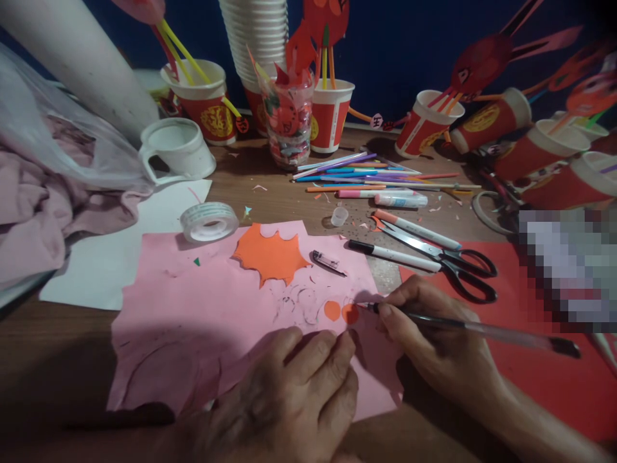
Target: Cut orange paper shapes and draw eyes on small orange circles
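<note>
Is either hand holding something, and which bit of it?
The right hand holds a pen low down, near its writing tip. The left hand grips nothing that shows; it rests on pink paper.

This seems to be a paper-craft table (pixel 33 366), whether in a home or a classroom I cannot tell. Along its far edge stand red paper cups (pixel 332 122) with cut-paper figures (pixel 477 71) on stems (pixel 186 54). Nearer lie scissors (pixel 442 252), a roll of tape (pixel 187 225), thin coloured sticks (pixel 357 179), small scraps (pixel 247 211) and a marked pink sheet (pixel 193 289).
</note>
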`<state>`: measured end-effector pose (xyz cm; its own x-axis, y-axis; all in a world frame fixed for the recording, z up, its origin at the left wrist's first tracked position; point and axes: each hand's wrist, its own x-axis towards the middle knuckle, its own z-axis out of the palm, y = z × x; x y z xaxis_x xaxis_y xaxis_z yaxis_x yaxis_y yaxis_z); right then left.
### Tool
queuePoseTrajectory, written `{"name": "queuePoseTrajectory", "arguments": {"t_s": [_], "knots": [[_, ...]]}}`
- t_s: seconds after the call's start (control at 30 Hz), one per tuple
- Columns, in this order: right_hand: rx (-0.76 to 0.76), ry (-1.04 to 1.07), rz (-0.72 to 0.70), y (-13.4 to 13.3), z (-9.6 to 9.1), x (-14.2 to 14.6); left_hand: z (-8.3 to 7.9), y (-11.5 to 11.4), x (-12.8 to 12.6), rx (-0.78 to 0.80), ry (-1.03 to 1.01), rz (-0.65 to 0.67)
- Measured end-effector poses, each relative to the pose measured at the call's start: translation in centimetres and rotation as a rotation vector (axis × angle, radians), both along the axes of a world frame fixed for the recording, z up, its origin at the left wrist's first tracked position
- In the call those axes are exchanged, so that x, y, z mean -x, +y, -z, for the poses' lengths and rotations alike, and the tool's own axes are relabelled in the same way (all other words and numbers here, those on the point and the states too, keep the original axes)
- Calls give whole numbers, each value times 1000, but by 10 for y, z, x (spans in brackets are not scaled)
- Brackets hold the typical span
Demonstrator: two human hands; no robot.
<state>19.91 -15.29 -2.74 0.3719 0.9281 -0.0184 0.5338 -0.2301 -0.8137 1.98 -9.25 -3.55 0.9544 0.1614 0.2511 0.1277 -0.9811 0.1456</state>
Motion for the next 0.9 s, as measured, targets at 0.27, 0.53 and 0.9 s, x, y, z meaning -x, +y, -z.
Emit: {"name": "queuePoseTrajectory", "arguments": {"t_s": [0.27,0.53,0.9], "knots": [[-26,-39,-62,-2,6,-7,4,0,-1,-4,-41,-6],[-37,-20,-53,-4,7,-8,11,5,-2,-22,-124,53],[-70,82,-44,-4,9,-9,4,3,-1,-22,-85,21]]}}
